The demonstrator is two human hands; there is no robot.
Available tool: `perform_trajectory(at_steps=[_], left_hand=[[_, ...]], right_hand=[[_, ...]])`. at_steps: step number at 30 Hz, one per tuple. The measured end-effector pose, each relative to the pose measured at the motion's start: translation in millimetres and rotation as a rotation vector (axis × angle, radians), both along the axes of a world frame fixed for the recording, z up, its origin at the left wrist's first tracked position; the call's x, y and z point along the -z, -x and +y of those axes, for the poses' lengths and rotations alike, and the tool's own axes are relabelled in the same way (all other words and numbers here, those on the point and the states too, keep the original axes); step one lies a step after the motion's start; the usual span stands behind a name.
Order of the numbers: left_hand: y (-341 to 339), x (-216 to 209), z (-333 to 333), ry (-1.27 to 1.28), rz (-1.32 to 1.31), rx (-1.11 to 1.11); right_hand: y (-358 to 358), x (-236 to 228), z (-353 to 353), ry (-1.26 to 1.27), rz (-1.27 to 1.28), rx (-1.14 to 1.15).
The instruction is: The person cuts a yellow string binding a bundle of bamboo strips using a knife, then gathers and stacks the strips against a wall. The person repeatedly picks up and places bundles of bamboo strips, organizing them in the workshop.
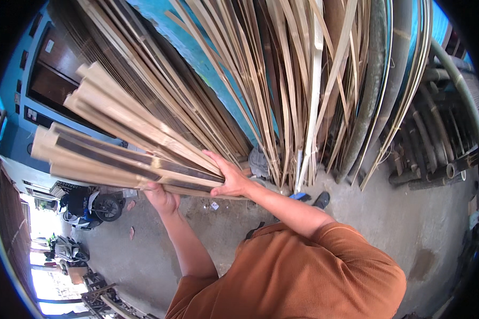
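Observation:
A thick bundle of split bamboo strips [120,151] lies across both my hands, its far ends fanned out toward the upper left and blurred. My left hand [162,198] grips it from below, near the middle of the visible length. Farther along to the right, my right hand [229,175] wraps round the bundle, its thumb and fingers on opposite sides. Some strips are pale, others have dark brown skin. Most of the left hand's fingers are hidden behind the strips.
Long bamboo strips [287,80] lean against a blue wall [197,45] ahead. Thick bamboo poles [383,80] stand to their right, beside stacked cut poles [436,175]. Motorbikes [93,207] are parked at the left on the concrete floor [138,260]. A broom with blue bristles [300,196] stands near my foot.

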State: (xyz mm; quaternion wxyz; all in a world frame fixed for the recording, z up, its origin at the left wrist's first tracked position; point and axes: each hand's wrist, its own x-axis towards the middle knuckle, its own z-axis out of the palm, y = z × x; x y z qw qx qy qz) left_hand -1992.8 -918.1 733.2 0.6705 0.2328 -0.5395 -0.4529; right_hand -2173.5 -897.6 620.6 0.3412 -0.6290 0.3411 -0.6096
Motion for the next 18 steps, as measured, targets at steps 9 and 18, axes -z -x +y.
perform_trajectory(at_steps=[9,18], left_hand=[[42,-13,-28,0.073,0.041,0.222],[97,-12,-15,0.191,-0.089,-0.247]], right_hand=[[20,-16,16,-0.079,0.050,0.281],[37,-23,-3,-0.257,-0.040,0.167]])
